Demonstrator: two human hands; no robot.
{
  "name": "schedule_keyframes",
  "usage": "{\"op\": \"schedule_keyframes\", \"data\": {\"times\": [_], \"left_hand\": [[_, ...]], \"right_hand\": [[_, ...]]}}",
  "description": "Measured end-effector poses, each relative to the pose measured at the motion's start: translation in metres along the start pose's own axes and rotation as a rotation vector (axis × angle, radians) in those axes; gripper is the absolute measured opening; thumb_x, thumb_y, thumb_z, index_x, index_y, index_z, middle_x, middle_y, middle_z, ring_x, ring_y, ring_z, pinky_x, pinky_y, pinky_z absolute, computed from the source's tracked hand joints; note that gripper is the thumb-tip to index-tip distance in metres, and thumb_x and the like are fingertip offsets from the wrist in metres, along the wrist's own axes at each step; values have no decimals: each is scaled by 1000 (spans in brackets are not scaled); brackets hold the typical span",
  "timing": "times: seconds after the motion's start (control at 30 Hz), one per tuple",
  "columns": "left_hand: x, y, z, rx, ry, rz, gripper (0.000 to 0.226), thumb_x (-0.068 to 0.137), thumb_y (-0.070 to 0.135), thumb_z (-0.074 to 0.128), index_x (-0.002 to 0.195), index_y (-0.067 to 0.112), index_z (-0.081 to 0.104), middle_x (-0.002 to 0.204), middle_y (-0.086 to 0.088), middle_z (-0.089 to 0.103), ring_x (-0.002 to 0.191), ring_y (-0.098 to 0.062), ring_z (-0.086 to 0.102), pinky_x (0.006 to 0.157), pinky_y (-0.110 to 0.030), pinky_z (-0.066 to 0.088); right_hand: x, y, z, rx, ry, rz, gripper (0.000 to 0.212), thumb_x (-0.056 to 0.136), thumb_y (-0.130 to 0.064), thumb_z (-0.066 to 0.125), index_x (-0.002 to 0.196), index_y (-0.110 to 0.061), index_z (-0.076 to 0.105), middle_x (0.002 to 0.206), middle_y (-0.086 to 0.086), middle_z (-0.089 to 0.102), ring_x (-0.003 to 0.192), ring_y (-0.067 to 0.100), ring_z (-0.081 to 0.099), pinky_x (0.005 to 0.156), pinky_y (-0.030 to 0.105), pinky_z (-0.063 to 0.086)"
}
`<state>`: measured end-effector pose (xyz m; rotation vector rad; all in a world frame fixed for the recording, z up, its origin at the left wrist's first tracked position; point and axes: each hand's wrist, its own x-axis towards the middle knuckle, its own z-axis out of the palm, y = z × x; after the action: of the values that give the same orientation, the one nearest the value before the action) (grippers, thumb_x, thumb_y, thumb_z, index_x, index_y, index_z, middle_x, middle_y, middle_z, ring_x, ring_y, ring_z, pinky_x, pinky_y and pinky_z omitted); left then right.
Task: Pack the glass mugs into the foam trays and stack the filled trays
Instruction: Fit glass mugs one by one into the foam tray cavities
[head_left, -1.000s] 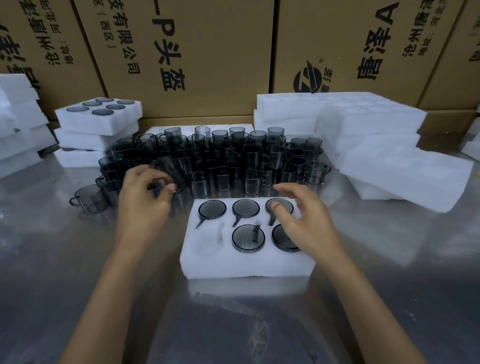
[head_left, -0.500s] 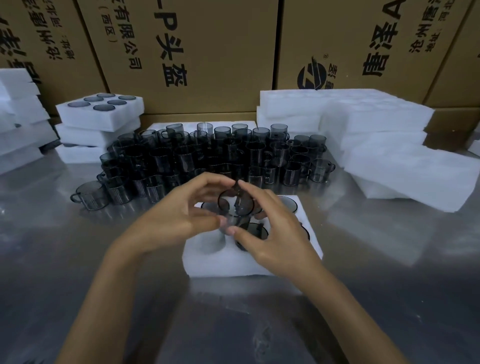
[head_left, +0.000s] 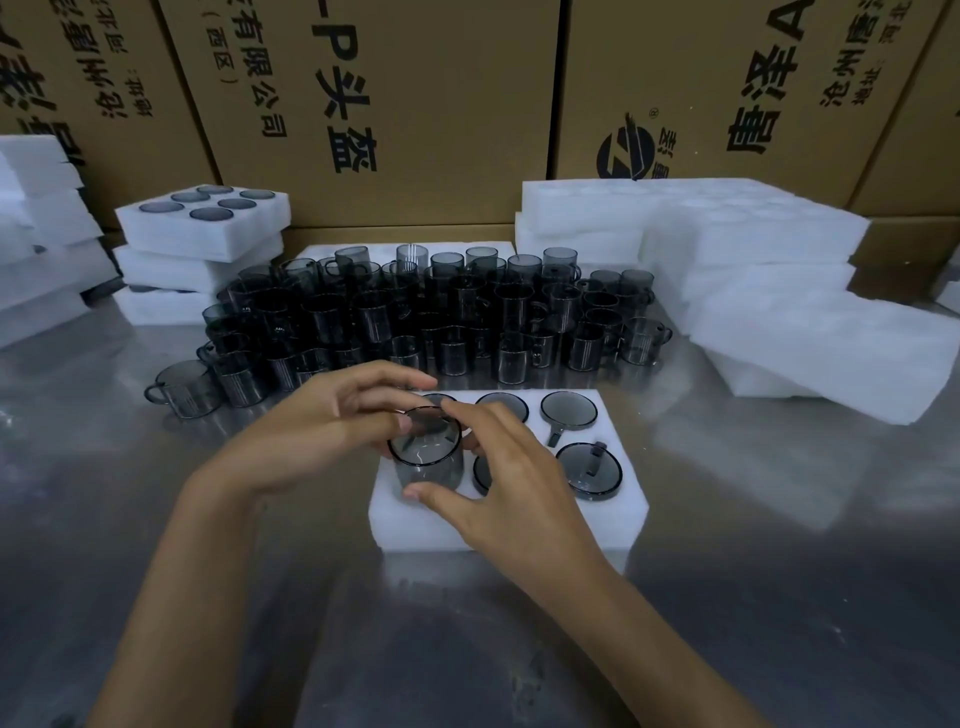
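A white foam tray (head_left: 613, 512) lies on the steel table in front of me with several smoky glass mugs sunk in its holes. One more smoky mug (head_left: 427, 451) stands upright, partly lowered into the tray's front-left hole. My left hand (head_left: 317, 436) pinches its rim from the left. From the right, my right hand (head_left: 511, 483) grips it, thumb low on the wall and fingers at the rim. A big cluster of loose mugs (head_left: 436, 317) stands behind the tray.
A stack of filled foam trays (head_left: 208, 228) rises at the back left. More foam (head_left: 41, 228) sits at the far left. Empty foam trays (head_left: 727, 260) are piled at the right. Cardboard boxes (head_left: 395, 104) wall off the back. A lone mug (head_left: 184, 387) stands left of the cluster.
My left hand brought a mug from the cluster to the tray and my right hand joined it. Both hands lowered the mug from above the tray into the front-left hole.
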<state>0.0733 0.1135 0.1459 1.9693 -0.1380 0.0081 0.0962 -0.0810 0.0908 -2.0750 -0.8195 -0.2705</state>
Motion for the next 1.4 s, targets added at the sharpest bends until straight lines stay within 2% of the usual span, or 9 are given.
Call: {"op": "schedule_keyframes", "data": {"times": [0.13,0.3,0.5,0.63,0.7,0.8,1.0,1.2,1.4], "left_hand": [[0,-1,-1,43,-11,-11,32,94,3,59,120,20,62,109,3,75,104,-13,69,88,-28,54],[2,-5,-2,55,-27,-27,29,95,5,59,120,21,62,108,3,75,105,-12,69,86,-21,52],[3,-13,-6,76,-101,-70,35,92,11,66,122,28,63,121,11,70,120,-2,59,102,-31,39],[5,-19,-10,153,-7,-69,51,77,39,76,122,52,58,134,31,53,125,14,46,101,-25,42],[5,-23,-13,132,-12,-146,64,73,48,76,131,53,50,143,27,46,132,7,41,106,-28,39],[5,-29,-14,52,-66,-278,85,70,53,78,144,43,38,144,20,46,130,0,47,98,-25,45],[8,-33,-10,-113,-88,-335,92,69,36,76,148,35,30,97,36,69,91,11,66,63,-13,54],[5,-31,-7,-163,-126,-366,89,70,27,79,145,42,33,130,26,54,98,11,64,66,-17,55],[5,-32,-6,-160,-187,-367,85,65,31,88,130,54,38,127,39,49,101,14,61,73,-19,55]], "right_hand": [[-2,0,1,11,11,18,73,73,-54,79,137,-30,51,118,-21,53,105,-7,48,93,20,46],[-3,-2,2,-50,-22,4,69,76,-60,73,135,-30,51,117,-18,54,108,0,50,92,26,47],[-5,3,-12,-288,110,-273,45,89,-50,61,122,-21,71,127,-12,64,120,12,54,98,27,42],[-6,8,-13,-300,75,-365,33,91,-41,59,111,-22,77,127,-9,68,130,13,53,101,28,40],[-6,9,-14,-287,60,-366,29,90,-38,61,109,-23,78,127,-8,68,131,15,54,101,33,44],[-5,11,-18,-273,-10,-339,28,91,-38,64,113,-27,76,131,-9,65,136,13,48,104,32,40],[-3,13,-25,-197,-146,-209,31,92,-44,58,120,-40,70,139,-25,53,145,0,30,113,18,18],[-3,13,-22,-204,-157,-190,27,94,-40,57,117,-34,69,141,-24,52,145,-3,26,117,29,21],[-3,14,-20,-247,-179,-192,27,97,-41,53,116,-31,69,144,-23,51,147,-3,22,119,30,18]]}}
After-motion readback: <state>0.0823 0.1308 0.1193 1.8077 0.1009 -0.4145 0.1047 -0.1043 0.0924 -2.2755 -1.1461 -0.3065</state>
